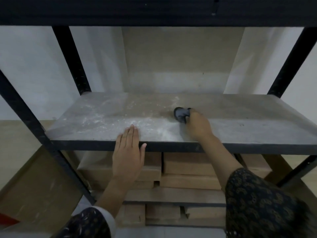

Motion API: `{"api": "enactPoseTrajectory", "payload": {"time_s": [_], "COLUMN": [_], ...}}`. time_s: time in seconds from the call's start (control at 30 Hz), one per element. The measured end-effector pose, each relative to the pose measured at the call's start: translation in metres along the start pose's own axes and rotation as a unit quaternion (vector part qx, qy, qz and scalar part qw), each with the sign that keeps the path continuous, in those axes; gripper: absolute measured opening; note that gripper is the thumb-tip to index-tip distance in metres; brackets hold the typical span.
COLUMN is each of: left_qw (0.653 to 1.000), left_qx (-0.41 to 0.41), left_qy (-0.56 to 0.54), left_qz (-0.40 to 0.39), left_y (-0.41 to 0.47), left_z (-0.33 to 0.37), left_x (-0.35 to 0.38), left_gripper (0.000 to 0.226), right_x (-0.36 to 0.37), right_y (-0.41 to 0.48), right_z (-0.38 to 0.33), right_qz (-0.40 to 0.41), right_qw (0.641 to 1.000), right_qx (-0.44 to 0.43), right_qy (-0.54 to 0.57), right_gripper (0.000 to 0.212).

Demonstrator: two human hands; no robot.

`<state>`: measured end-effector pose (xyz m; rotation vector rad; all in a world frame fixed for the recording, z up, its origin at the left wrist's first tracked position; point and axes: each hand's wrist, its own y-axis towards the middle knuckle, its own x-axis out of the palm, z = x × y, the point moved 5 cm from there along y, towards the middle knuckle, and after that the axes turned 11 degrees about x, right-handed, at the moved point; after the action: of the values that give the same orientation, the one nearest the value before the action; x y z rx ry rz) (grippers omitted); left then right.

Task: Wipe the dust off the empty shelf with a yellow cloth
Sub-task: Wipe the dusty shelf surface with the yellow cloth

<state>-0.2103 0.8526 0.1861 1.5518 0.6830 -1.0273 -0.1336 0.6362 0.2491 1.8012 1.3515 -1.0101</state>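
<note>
The empty grey shelf board [248,121] sits in a black metal rack. White dust [109,117] covers its left and middle part; the right part looks cleaner. My right hand [199,126] is closed on a bunched cloth [181,114] that looks dark grey-blue in this light, pressed on the board near the middle. My left hand [128,152] lies flat, fingers together, over the shelf's front edge, holding nothing.
Black uprights [72,60] [291,60] frame the shelf, and the upper shelf [154,11] hangs overhead. Cardboard boxes [188,169] are stacked on the lower shelves. A wall stands behind the rack. A flat cardboard sheet [37,186] lies at the lower left.
</note>
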Motion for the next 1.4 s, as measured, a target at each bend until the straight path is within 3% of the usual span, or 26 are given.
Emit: {"api": "enactPoseTrajectory", "payload": {"time_s": [0.23,0.33,0.47,0.73,0.8,0.97,1.2,1.4], "left_qw": [1.000,1.000,1.000,0.999,0.999,0.999,0.999,1.000], "left_qx": [0.004,0.013,0.009,-0.021,-0.014,-0.009,-0.007,-0.006], "left_qy": [0.017,0.015,0.011,0.024,0.026,0.033,0.034,0.016], "left_qz": [-0.005,-0.014,-0.009,-0.021,-0.020,-0.020,-0.017,-0.009], "left_y": [-0.002,0.001,-0.005,-0.011,-0.011,-0.013,-0.013,-0.014], "left_z": [0.000,0.000,-0.015,-0.026,-0.026,-0.024,-0.026,-0.025], "left_x": [-0.001,-0.002,-0.003,-0.004,-0.006,-0.007,-0.008,-0.008], "left_gripper": [0.059,0.062,0.068,0.067,0.065,0.061,0.060,0.060], "right_x": [0.014,-0.005,-0.014,0.019,0.008,-0.013,0.017,-0.004], "right_y": [-0.061,-0.046,-0.028,-0.090,-0.086,-0.055,-0.091,-0.059], "right_z": [-0.033,-0.014,0.007,-0.036,-0.031,0.002,-0.036,-0.013], "right_qz": [-0.104,-0.070,-0.007,-0.057,-0.058,0.030,-0.043,0.012], "right_qw": [0.979,0.986,0.998,0.985,0.986,0.998,0.989,0.998], "right_qx": [-0.157,-0.114,-0.028,-0.135,-0.123,-0.009,-0.110,-0.028], "right_qy": [0.078,0.100,0.049,0.090,0.097,0.059,0.090,0.052], "right_gripper": [0.018,0.026,0.028,0.025,0.026,0.029,0.026,0.027]}}
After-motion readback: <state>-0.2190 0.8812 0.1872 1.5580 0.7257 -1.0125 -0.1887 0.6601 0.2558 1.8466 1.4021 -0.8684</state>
